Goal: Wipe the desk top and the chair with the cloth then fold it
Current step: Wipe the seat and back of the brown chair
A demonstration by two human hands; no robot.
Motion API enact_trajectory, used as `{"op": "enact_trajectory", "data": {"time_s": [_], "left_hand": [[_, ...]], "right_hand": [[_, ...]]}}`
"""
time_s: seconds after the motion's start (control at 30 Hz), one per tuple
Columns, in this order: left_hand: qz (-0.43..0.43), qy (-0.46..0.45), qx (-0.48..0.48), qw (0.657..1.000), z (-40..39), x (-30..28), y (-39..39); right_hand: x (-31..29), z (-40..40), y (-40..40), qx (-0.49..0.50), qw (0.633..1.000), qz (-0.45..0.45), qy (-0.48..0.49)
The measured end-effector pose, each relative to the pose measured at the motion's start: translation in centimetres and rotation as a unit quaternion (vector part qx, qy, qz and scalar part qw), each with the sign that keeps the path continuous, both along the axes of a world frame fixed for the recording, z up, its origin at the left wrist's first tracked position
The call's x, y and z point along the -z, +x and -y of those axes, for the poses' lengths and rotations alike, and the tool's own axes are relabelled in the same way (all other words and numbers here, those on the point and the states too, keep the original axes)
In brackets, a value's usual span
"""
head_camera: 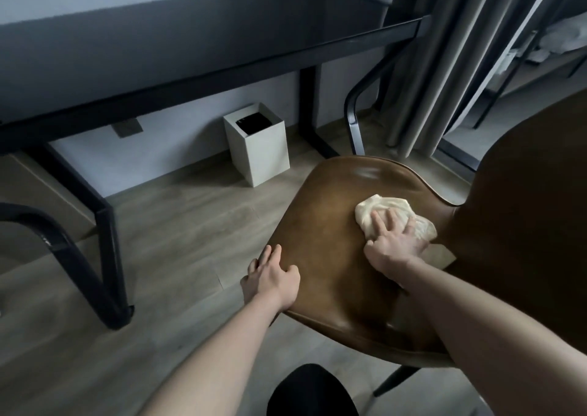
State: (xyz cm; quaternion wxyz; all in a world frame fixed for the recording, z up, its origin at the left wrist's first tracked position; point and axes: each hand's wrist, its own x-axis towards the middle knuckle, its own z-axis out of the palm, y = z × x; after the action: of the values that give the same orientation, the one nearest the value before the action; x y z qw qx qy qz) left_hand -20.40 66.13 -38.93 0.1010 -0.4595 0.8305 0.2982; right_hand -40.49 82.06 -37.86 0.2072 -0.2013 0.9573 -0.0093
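A brown leather chair stands in front of me, its seat facing up and its backrest rising at the right. A crumpled cream cloth lies on the seat near the backrest. My right hand presses flat on the cloth with fingers spread. My left hand grips the seat's left front edge, thumb on top. The dark glass desk top stretches across the upper left, on black legs.
A white square waste bin stands on the wood floor under the desk. A black tubular frame curves at the left. Grey curtains hang at the right beside a window. A dark shape sits at the bottom edge.
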Motion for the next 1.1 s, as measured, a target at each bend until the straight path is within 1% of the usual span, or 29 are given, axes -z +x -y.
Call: {"op": "enact_trajectory", "data": {"time_s": [0.07, 0.13, 0.2, 0.27, 0.3, 0.4, 0.57, 0.7, 0.8, 0.93, 1.1], "left_hand": [[0.007, 0.004, -0.002, 1.000, 0.0, -0.3, 0.1], [0.005, 0.009, -0.003, 1.000, -0.1, -0.8, 0.4], [0.001, 0.018, -0.005, 1.000, -0.2, -1.0, 0.6], [-0.004, 0.021, -0.009, 1.000, -0.3, -1.2, 0.7], [-0.006, 0.023, -0.012, 1.000, -0.4, -1.2, 0.8], [-0.014, 0.025, -0.018, 0.999, -0.4, -1.2, 0.6], [-0.023, 0.029, -0.024, 0.999, 0.2, -0.4, 0.2], [-0.030, 0.025, -0.026, 0.999, 0.7, 0.4, -0.2], [-0.031, 0.011, -0.030, 0.999, 0.9, 0.9, -0.4], [-0.037, 0.006, -0.019, 0.999, 1.3, 1.4, -0.6], [-0.030, 0.003, -0.021, 0.999, 1.2, 1.4, -0.7]], "right_hand": [[0.4, -0.8, 2.7, -0.037, 0.999, -0.002, 0.008], [0.1, -1.9, 5.6, -0.052, 0.998, 0.015, -0.018], [-0.2, -3.0, 8.2, -0.106, 0.993, 0.041, -0.033], [-0.3, -3.7, 9.9, -0.164, 0.985, 0.045, -0.038], [-0.5, -3.8, 10.1, -0.173, 0.983, 0.047, -0.044], [-0.7, -3.2, 9.3, -0.175, 0.982, 0.060, -0.046], [-0.2, -0.7, 8.2, -0.203, 0.977, 0.035, -0.058], [-0.2, 3.7, 6.5, -0.218, 0.972, 0.031, -0.083], [0.5, 7.8, 4.5, -0.226, 0.971, 0.003, -0.079], [0.7, 12.2, 1.6, -0.224, 0.972, -0.012, -0.063], [1.3, 12.6, 1.2, -0.231, 0.970, -0.028, -0.070]]}}
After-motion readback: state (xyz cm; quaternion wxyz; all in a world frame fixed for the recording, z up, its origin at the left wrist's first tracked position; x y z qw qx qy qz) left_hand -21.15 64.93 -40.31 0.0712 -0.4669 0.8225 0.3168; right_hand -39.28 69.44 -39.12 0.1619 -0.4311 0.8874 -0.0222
